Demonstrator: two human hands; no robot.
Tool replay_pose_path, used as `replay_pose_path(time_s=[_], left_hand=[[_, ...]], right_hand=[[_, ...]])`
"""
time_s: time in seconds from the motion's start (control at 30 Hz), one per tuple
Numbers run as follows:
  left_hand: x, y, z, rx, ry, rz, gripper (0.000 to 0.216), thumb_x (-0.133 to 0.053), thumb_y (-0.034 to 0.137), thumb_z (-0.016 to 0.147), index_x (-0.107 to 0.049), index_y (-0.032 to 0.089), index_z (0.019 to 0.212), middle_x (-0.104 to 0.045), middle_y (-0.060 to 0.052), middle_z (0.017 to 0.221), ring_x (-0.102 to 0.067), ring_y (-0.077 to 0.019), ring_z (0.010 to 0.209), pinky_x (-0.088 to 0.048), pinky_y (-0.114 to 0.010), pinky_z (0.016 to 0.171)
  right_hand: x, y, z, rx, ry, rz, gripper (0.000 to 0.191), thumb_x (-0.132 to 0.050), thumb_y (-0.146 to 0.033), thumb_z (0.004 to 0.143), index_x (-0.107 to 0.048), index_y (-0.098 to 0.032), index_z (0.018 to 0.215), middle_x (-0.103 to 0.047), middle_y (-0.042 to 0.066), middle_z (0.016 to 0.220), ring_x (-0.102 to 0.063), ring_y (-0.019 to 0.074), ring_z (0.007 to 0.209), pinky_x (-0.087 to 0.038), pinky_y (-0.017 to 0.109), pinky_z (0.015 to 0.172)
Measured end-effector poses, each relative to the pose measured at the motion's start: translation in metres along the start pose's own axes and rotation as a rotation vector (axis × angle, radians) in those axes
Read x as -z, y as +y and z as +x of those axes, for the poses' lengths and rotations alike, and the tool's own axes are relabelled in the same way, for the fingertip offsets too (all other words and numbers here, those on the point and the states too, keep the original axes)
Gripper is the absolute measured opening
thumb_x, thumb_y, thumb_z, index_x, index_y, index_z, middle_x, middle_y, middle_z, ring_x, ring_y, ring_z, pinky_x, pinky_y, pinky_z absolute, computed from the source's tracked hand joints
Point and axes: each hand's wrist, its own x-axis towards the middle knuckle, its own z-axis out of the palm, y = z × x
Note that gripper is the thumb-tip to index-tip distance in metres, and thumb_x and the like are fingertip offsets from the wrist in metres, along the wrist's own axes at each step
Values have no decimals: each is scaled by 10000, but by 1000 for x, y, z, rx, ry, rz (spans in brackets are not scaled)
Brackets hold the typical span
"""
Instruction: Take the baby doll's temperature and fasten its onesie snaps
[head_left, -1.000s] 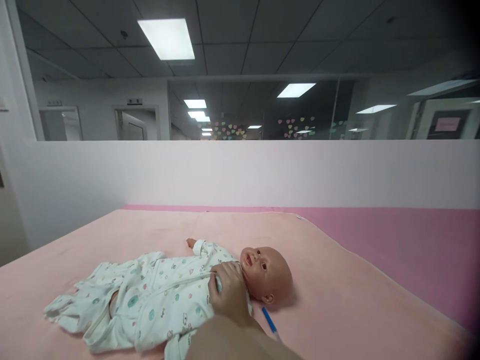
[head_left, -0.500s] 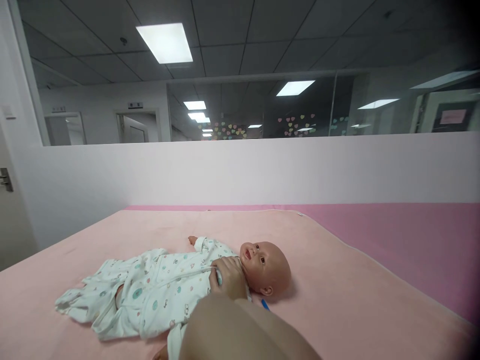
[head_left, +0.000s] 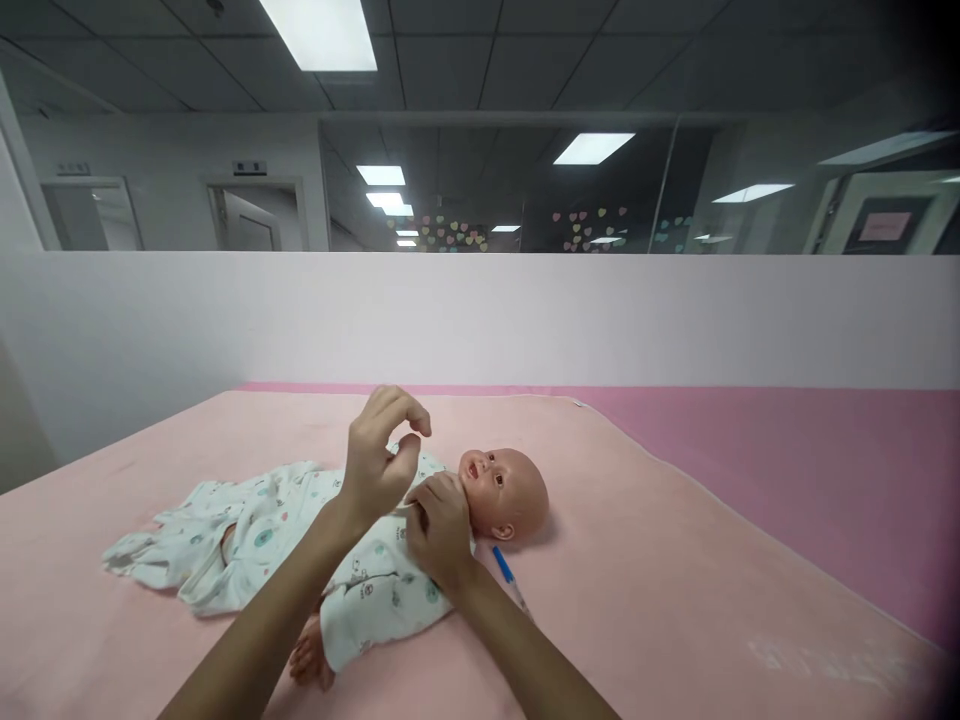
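While the left hand (head_left: 381, 450) hangs over the doll's chest, its fingers bent and its thumb set apart from them with nothing between, the right hand (head_left: 441, 530) rests on the garment (head_left: 296, 520) just below the doll's chin, fingers curled; whether they pinch the cloth I cannot tell from here. Under both hands lies the doll (head_left: 510, 495), on its back with its head to the right and the leg end of its patterned white garment to the left. One small doll hand (head_left: 311, 655) pokes from the near sleeve. Close to the head, a slim blue-ended stick (head_left: 502, 563) lies on the pink sheet (head_left: 675, 560). Beyond stands a white wall (head_left: 525, 320), and behind the glass above it I see heart-shaped stickers (head_left: 452, 235).
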Motion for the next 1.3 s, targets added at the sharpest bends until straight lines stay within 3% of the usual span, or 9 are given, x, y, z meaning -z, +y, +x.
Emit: replay_pose_path(time_s=[0.2,0.3,0.4,0.6,0.77,0.87,1.0,1.17,1.3], left_hand=[[-22,-90,-61,505,-472,-38,189,-403,136,710,-590,158,733,-596,-26,705,-522,-168,721,-401,-293,694],[-19,-97,-73,547,-647,-107,225,-470,309,754,-651,176,773,-640,-42,801,-545,-198,808,-397,-300,754],[-12,-90,-73,536,-678,-158,277,-588,400,674,-673,200,846,-644,-49,929,-528,-230,923,-382,-294,804],[-15,-94,-73,567,-517,-138,285,-510,392,730,-659,155,682,-614,-18,655,-520,-168,640,-362,-257,611],[-14,-101,-75,712,-295,-268,355,-480,448,760,-644,136,712,-562,-6,622,-475,-148,625,-346,-242,592],[-12,-100,-76,768,-236,-384,370,-503,467,749,-662,134,773,-581,-28,689,-488,-165,708,-372,-247,643],[-10,-98,-75,835,-192,-462,362,-526,454,746,-668,151,884,-600,-46,802,-490,-185,824,-384,-257,726],[-8,-94,-74,830,-210,-457,365,-520,461,749,-668,147,861,-593,-49,791,-483,-188,832,-388,-262,723],[-8,-93,-74,819,-224,-417,393,-511,494,743,-656,130,747,-557,-33,680,-481,-180,767,-386,-251,655]], right_hand=[[31,-5,3,-113,77,53,222,-373,-64,677,-560,-176,633,-557,17,643,-467,139,666,-347,284,692],[67,-9,-15,-252,15,-11,220,-377,-113,749,-575,-186,688,-592,17,686,-513,139,681,-371,261,671],[98,-9,-52,-377,-47,-240,188,-408,-196,786,-594,-200,754,-615,25,716,-544,156,681,-380,259,622],[116,4,-124,-369,-155,-632,160,-498,-291,758,-605,-231,656,-603,13,640,-553,169,599,-368,278,561],[113,6,-125,-464,-251,-656,233,-444,-250,777,-607,-229,613,-610,20,630,-571,168,604,-388,279,566],[126,0,-114,-632,-303,-619,261,-400,-256,791,-611,-233,641,-629,15,626,-586,167,573,-389,268,523],[153,-12,-92,-746,-233,-499,208,-432,-339,769,-613,-258,704,-653,-3,666,-593,153,537,-380,239,455],[147,-29,-28,-473,-92,-319,209,-441,-344,780,-610,-246,705,-631,22,646,-561,136,517,-382,227,466],[103,-28,32,-355,-266,-402,258,-404,-183,771,-580,-197,584,-579,32,580,-533,132,552,-328,227,484]])
